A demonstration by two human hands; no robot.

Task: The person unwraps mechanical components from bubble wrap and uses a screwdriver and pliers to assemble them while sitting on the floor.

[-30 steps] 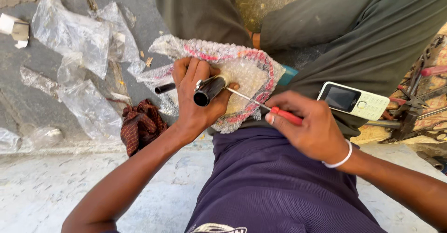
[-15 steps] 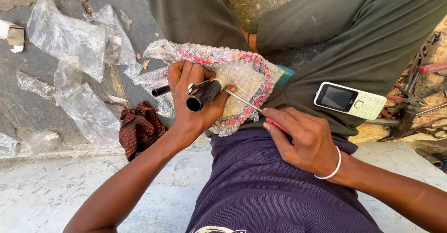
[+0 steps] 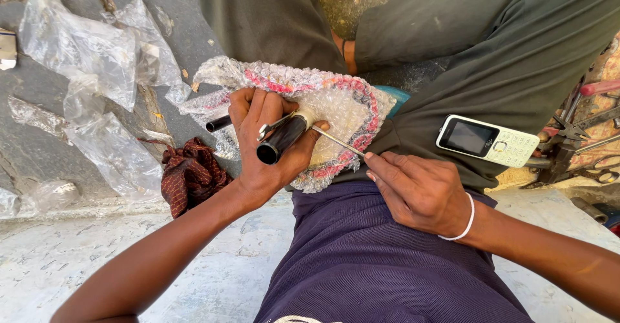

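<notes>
Hands first, from the single head view: I count two, both the person's own. My read of the left hand (image 3: 268,145) is that its fingers are wrapped tight around one short black tube (image 3: 279,141), held tilted with its open round end facing the camera, just above the lap. The right hand (image 3: 420,191) has its fingers pinched closed on one thin metal rod (image 3: 339,141), whose far tip meets a pale cap at the upper end of the tube; whatever handle the rod has is buried in the palm, so I cannot tell its kind. One white band (image 3: 460,223) circles the right wrist. Beneath both hands lies one sheet of bubble wrap (image 3: 349,103) with a pink and red edging, spread across the lap. A second dark tube end (image 3: 218,124) pokes out from behind the left hand. One small white keypad phone (image 3: 487,141) rests on the right thigh, screen up, well apart from the tube. On the floor to the left I see one crumpled dark red cloth (image 3: 190,174) and several clear plastic bags (image 3: 77,52), too tangled to count exactly. Metal hand tools (image 3: 571,145) lie in a heap at the right edge; their number is unclear.
</notes>
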